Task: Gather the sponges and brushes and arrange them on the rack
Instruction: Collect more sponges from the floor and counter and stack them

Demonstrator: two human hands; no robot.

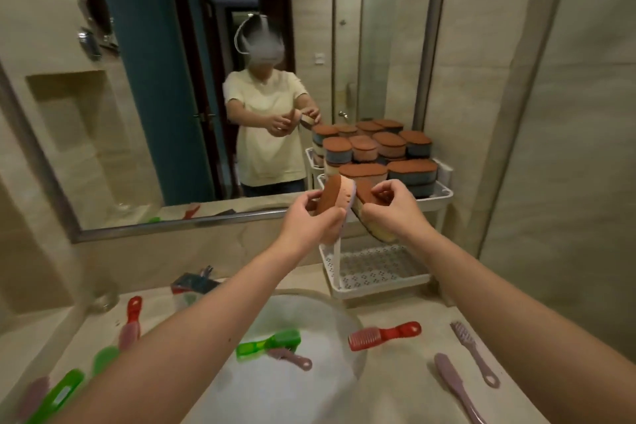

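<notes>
Just in front of the rack [442,194], the left hand [311,222] has its grip closed round a pink sponge [332,198]. The right hand [390,208] pinches a yellow sponge [382,234], half hidden by its fingers. Below the rack, a red brush [383,336] lies blurred on the bench [399,385].

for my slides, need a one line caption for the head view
Left hand holds one sponge, right hand a second sponge, by the rack stacked with sponges; brushes lie around the sink.
</notes>
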